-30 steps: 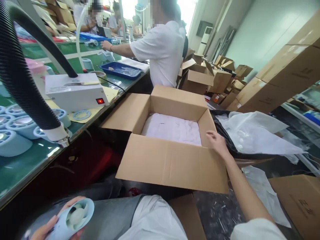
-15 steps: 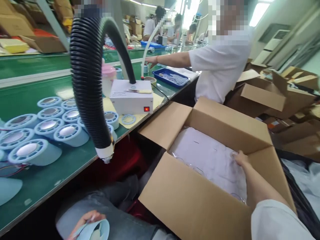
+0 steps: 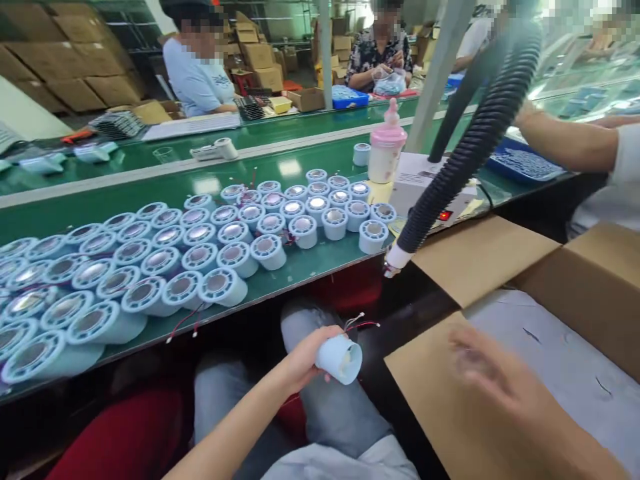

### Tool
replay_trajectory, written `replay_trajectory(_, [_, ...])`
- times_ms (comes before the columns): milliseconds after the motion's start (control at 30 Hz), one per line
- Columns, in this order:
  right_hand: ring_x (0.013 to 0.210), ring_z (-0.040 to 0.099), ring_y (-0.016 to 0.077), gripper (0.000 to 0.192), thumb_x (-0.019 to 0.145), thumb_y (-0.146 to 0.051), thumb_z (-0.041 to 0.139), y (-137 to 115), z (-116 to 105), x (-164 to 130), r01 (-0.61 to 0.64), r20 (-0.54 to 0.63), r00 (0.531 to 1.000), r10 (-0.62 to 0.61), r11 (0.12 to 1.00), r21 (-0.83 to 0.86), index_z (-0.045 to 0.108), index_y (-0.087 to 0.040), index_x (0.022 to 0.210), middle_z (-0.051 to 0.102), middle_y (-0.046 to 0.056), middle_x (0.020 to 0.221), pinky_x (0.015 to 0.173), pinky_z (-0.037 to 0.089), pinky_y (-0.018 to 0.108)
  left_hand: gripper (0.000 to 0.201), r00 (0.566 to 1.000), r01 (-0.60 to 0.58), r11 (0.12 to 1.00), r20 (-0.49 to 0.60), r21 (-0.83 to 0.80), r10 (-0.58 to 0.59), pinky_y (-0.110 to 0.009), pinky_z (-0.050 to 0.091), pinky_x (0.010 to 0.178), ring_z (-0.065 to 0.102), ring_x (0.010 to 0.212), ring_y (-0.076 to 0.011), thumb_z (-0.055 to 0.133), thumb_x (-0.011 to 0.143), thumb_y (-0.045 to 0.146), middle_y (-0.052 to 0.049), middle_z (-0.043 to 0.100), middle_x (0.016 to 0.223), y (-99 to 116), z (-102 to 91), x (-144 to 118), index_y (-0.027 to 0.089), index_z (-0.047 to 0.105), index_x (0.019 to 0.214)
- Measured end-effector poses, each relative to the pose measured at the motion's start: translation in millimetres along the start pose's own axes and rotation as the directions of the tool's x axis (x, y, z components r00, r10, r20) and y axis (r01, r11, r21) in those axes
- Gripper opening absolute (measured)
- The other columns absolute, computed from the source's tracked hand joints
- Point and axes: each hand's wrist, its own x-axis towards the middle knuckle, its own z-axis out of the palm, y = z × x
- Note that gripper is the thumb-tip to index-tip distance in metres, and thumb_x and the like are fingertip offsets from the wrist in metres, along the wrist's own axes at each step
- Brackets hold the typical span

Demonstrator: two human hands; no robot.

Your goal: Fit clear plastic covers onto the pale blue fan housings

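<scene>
Across the room: a long, glossy green workbench (image 3: 310,265) stretches left to right, with other people (image 3: 197,83) seated along its far side.
Low at the right: a large open brown cardboard carton (image 3: 425,383), flaps spread, showing a white sheet-like layer (image 3: 565,353) inside.
Near edge: dozens of pale-blue plastic cylinders (image 3: 276,259) stand in close rows, silver-coloured discs (image 3: 219,283) in their tops.
Over the bench: a thick, ribbed black hose (image 3: 463,153) slopes across a white boxy machine (image 3: 407,187), its white nozzle (image 3: 399,257) hanging just past the edge.
Right hand (image 3: 495,377): blurred, above the carton's near flap; from here I can't tell whether its fingers grasp anything.
Left hand (image 3: 309,352): fingers wrapped round a hollow pale-blue plastic cylinder (image 3: 331,359), above the person's legs (image 3: 340,413), between bench and carton, tilted, open end rightward. I'd judge the step in hand as handling this single unit, apart from the rows.
Loose leads: thin red and white wires (image 3: 370,325) poke out beyond those fingers; to my eye, the next move calls for a steady grip, wires unsnagged.
</scene>
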Motion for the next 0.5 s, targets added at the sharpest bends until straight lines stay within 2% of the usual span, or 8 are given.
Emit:
replay_trajectory(67, [0.117, 0.054, 0.0332, 0.048, 0.085, -0.034, 0.057, -56, 41, 15, 0.263, 0.201, 0.951, -0.237, 0.958, -0.116, 0.053, -0.034, 0.133, 0.055, 0.012, 0.131, 0.092, 0.05, 0.05, 0.032, 0.997, -0.046, 0.994, 0.059, 0.101, 0.041, -0.017, 0.027, 0.032, 0.047, 0.047, -0.0101, 0.056, 0.071, 0.046, -0.001, 0.056, 0.064, 0, -5.1, -10, 0.015, 0.062, 0.078])
replay_trajectory(100, [0.116, 0.054, 0.0342, 0.051, 0.084, -0.03, 0.058, -79, 59, 22, 0.362, 0.21, 0.921, -0.327, 0.919, -0.156, 0.052, -0.032, 0.135, 0.053, 0.014, 0.13, 0.09, 0.051, 0.05, 0.03, 0.995, -0.076, 0.985, 0.078, 0.155, 0.065, -0.018, 0.027, 0.033, 0.046, 0.047, -0.01, 0.055, 0.073, 0.043, 0.0, 0.055, 0.064, 1, -7.9, -16, 0.015, 0.064, 0.078])
replay_trajectory(167, [0.113, 0.052, 0.0361, 0.058, 0.081, -0.022, 0.059, -111, 85, 36, 0.425, 0.212, 0.901, -0.379, 0.868, -0.256, 0.05, -0.03, 0.138, 0.049, 0.016, 0.132, 0.087, 0.052, 0.052, 0.024, 0.986, -0.157, 0.955, 0.094, 0.252, 0.137, -0.019, 0.033, 0.04, 0.047, 0.053, -0.0109, 0.057, 0.075, 0.037, 0.0, 0.054, 0.065, 3, -13.5, -30, 0.015, 0.066, 0.078])
replay_trajectory(233, [0.109, 0.051, 0.0374, 0.054, 0.078, -0.016, 0.059, -126, 99, 48, 0.41, 0.236, 0.907, -0.348, 0.857, -0.312, 0.057, -0.027, 0.131, 0.045, 0.017, 0.135, 0.084, 0.052, 0.055, 0.016, 0.969, -0.247, 0.914, 0.069, 0.323, 0.237, -0.022, 0.044, 0.059, 0.052, 0.07, -0.0139, 0.062, 0.074, 0.031, -0.001, 0.058, 0.076, 5, -18.8, -45, 0.017, 0.068, 0.079])
replay_trajectory(333, [0.113, 0.05, 0.0356, 0.027, 0.075, -0.011, 0.062, -134, 105, 62, 0.369, 0.363, 0.888, -0.281, 0.908, -0.201, 0.069, -0.022, 0.099, 0.045, 0.015, 0.135, 0.088, 0.049, 0.053, 0.013, 0.906, -0.372, 0.787, 0.007, 0.491, 0.424, -0.029, 0.041, 0.088, 0.052, 0.093, -0.0182, 0.064, 0.077, 0.027, -0.003, 0.058, 0.098, 7, -26.0, -64, 0.02, 0.069, 0.087])
replay_trajectory(433, [0.119, 0.048, 0.0299, 0.006, 0.078, -0.018, 0.067, -143, 102, 69, 0.239, 0.458, 0.854, -0.246, 0.968, 0.075, 0.065, -0.022, 0.082, 0.048, 0.01, 0.128, 0.099, 0.043, 0.047, 0.024, 0.823, -0.439, 0.624, 0.009, 0.646, 0.569, -0.032, 0.042, 0.089, 0.054, 0.092, -0.019, 0.067, 0.078, 0.029, -0.004, 0.058, 0.101, 4, -34.0, -73, 0.021, 0.066, 0.1])
replay_trajectory(467, [0.119, 0.048, 0.0284, 0.003, 0.081, -0.024, 0.066, -147, 101, 70, 0.182, 0.474, 0.849, -0.232, 0.972, 0.149, 0.064, -0.022, 0.08, 0.049, 0.009, 0.125, 0.1, 0.041, 0.045, 0.034, 0.803, -0.457, 0.598, 0.016, 0.659, 0.596, -0.032, 0.043, 0.087, 0.055, 0.092, -0.0194, 0.072, 0.074, 0.033, -0.004, 0.058, 0.102, 2, -37.2, -74, 0.021, 0.065, 0.105])
replay_trajectory(500, [0.118, 0.048, 0.0274, 0.009, 0.084, -0.03, 0.064, -151, 100, 71, 0.133, 0.485, 0.847, -0.218, 0.97, 0.203, 0.064, -0.022, 0.079, 0.051, 0.009, 0.122, 0.101, 0.04, 0.044, 0.045, 0.789, -0.478, 0.592, 0.022, 0.649, 0.614, -0.033, 0.045, 0.086, 0.056, 0.092, -0.02, 0.078, 0.069, 0.036, -0.005, 0.058, 0.102, -1, -40.5, -73, 0.021, 0.064, 0.109])
